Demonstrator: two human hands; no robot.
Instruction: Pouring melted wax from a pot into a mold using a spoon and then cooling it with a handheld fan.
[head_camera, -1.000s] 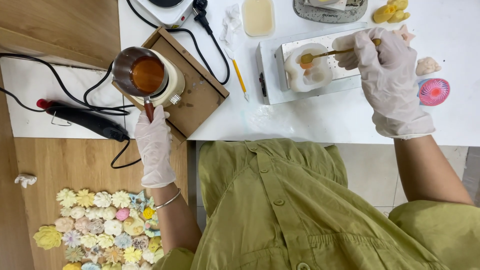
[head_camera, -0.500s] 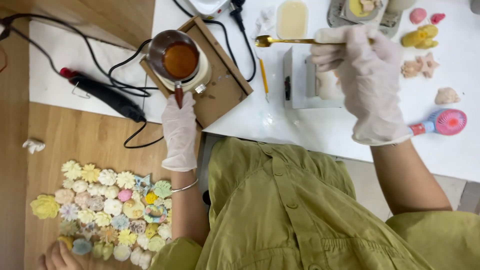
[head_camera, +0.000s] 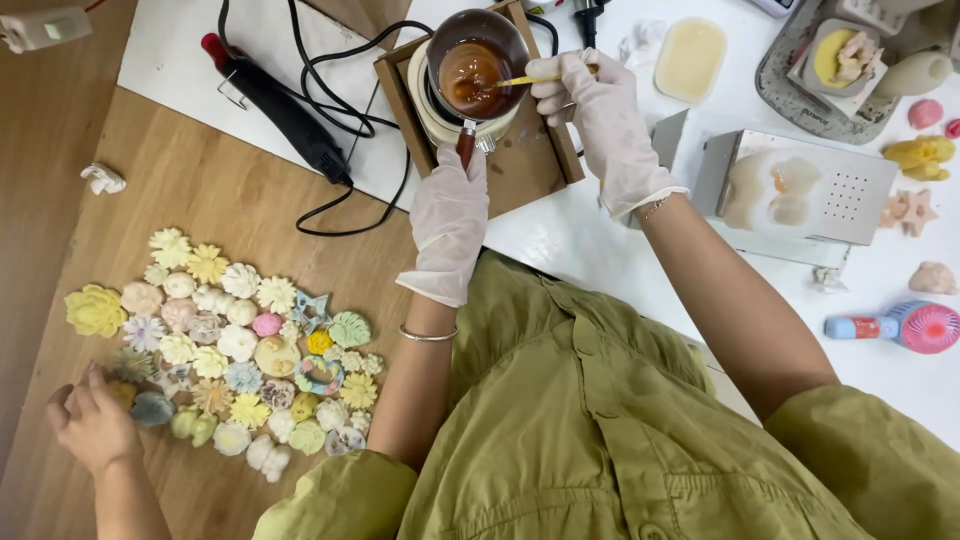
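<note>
Amber liquid wax fills the small dark metal melting pot (head_camera: 476, 62) on its wooden tray (head_camera: 545, 165), and the gold spoon (head_camera: 528, 80), over the white mould half a second ago, now dips into it. The right hand (head_camera: 598, 120) pinches the spoon shut; the left hand (head_camera: 450, 215) closes on the pot's handle.

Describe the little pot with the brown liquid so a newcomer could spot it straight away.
Find the shallow wooden tray at the white table's near edge. On a pale round warmer in it sits the small metal pot, the only vessel holding amber-brown liquid, its red handle held by a gloved left hand.
</note>
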